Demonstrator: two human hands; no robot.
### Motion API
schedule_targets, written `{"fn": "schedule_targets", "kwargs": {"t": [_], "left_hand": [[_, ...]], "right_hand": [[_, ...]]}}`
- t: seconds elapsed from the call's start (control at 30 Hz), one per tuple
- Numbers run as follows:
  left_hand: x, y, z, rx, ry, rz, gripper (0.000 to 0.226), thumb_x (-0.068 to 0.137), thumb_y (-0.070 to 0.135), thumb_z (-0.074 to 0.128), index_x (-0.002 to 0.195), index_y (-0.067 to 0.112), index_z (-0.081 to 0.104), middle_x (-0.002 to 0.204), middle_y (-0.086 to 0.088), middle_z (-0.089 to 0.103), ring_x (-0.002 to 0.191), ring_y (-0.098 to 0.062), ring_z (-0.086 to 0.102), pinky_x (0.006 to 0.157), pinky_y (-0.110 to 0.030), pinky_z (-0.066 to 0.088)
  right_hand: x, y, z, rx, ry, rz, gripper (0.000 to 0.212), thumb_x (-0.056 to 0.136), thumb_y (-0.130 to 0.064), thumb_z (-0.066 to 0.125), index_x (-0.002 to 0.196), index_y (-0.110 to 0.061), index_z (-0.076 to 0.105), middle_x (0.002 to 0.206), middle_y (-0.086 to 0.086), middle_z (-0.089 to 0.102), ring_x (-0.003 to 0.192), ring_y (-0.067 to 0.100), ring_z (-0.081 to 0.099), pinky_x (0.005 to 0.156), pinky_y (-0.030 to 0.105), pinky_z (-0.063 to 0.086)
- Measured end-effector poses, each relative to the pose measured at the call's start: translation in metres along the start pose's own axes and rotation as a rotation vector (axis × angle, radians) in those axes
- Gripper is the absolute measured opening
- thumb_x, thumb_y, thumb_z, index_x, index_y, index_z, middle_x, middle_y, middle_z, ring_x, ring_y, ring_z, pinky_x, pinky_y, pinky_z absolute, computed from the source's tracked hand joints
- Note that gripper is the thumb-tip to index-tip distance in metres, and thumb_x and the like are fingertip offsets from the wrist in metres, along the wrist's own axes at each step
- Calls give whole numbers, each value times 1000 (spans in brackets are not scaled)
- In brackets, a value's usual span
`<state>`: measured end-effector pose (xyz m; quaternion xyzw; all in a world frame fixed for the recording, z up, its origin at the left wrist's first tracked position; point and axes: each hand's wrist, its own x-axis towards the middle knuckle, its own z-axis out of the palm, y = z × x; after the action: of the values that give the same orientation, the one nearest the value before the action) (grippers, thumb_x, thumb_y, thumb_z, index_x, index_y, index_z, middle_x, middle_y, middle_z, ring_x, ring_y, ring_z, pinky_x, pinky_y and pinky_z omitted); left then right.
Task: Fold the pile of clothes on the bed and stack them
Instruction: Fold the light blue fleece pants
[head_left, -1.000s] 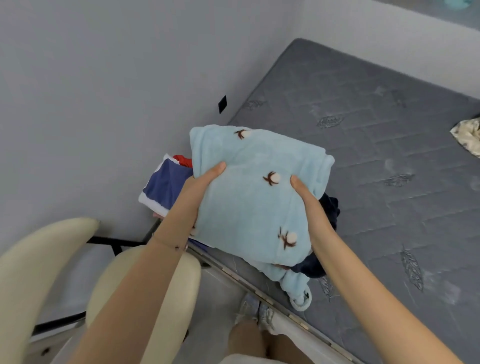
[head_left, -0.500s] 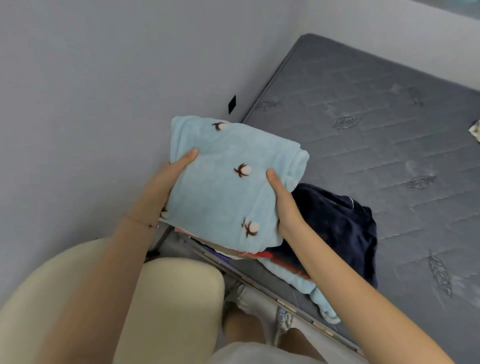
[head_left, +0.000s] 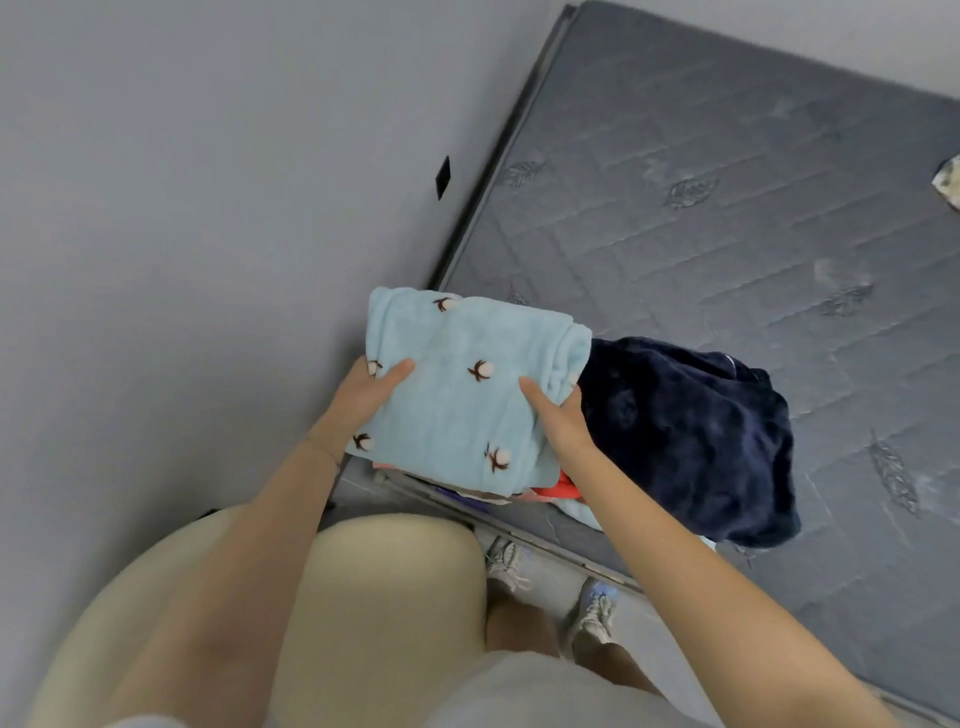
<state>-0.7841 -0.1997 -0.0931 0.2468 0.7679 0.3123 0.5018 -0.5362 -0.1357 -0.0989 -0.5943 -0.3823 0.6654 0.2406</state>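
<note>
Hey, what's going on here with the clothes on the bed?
A person grips a folded light blue fleece with the left hand and right hand, thumbs on top, holding it over a small stack of folded clothes at the near corner of the grey mattress. A dark navy garment lies crumpled beside the stack, not yet folded.

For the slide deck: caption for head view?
Left hand and right hand hold folded blue garment over stack, navy garment beside.
</note>
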Motion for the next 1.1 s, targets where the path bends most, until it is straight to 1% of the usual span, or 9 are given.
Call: {"fn": "schedule_targets", "kwargs": {"t": [0.1,0.23,0.4,0.47,0.53,0.7,0.9,1.03,1.1], "left_hand": [[5,-3,4,5,35,-6,39,81,57,68,112,33,62,105,15,67,96,-7,62,81,-27,48],[6,6,4,33,82,-2,26,78,58,71,91,36,64,89,19,68,88,-5,63,66,-22,45],[3,9,6,86,122,31,32,75,62,72,90,35,65,86,19,69,84,-6,65,67,-25,47],[2,4,10,149,125,50,32,78,61,69,98,36,62,96,16,68,88,-9,63,72,-27,46],[-1,2,14,166,95,22,53,80,60,68,120,26,58,116,4,65,102,-18,61,86,-36,49],[-8,11,18,319,266,16,93,84,57,65,151,12,20,148,-14,34,134,-33,37,110,-52,33],[-16,29,34,548,397,202,87,88,54,59,154,16,16,160,-16,11,147,-32,11,119,-48,9],[-15,36,45,700,340,265,86,90,56,55,155,21,11,160,-15,6,148,-31,5,117,-48,3],[-14,36,49,719,281,250,83,92,57,51,155,24,8,161,-12,2,148,-30,3,118,-49,4]], "right_hand": [[0,2,-6,18,25,41,60,86,-31,73,138,-16,46,130,0,60,118,19,58,103,42,47],[-1,-2,-10,68,10,47,50,87,-27,71,133,-15,53,126,1,64,114,19,61,101,42,49],[-7,1,-20,25,84,-9,48,87,-31,70,130,-20,51,123,-6,63,107,10,61,93,33,50],[-9,8,-23,10,65,2,50,87,-31,70,131,-20,50,124,-6,62,113,15,59,94,34,48],[-10,13,-22,-14,47,45,59,86,-34,71,136,-20,43,130,-5,58,117,18,56,99,37,46],[-12,12,-20,-88,59,55,79,84,-42,72,147,-21,28,138,-5,47,116,15,49,98,34,42],[-13,3,-25,-189,74,31,80,85,-42,71,147,-22,26,142,2,44,123,21,47,103,40,43],[-13,2,-23,-261,56,-2,78,84,-40,71,147,-22,28,141,4,45,128,26,45,106,49,42],[-13,2,-21,-271,54,7,77,84,-39,71,147,-23,29,140,4,45,123,24,48,99,43,47]]}}
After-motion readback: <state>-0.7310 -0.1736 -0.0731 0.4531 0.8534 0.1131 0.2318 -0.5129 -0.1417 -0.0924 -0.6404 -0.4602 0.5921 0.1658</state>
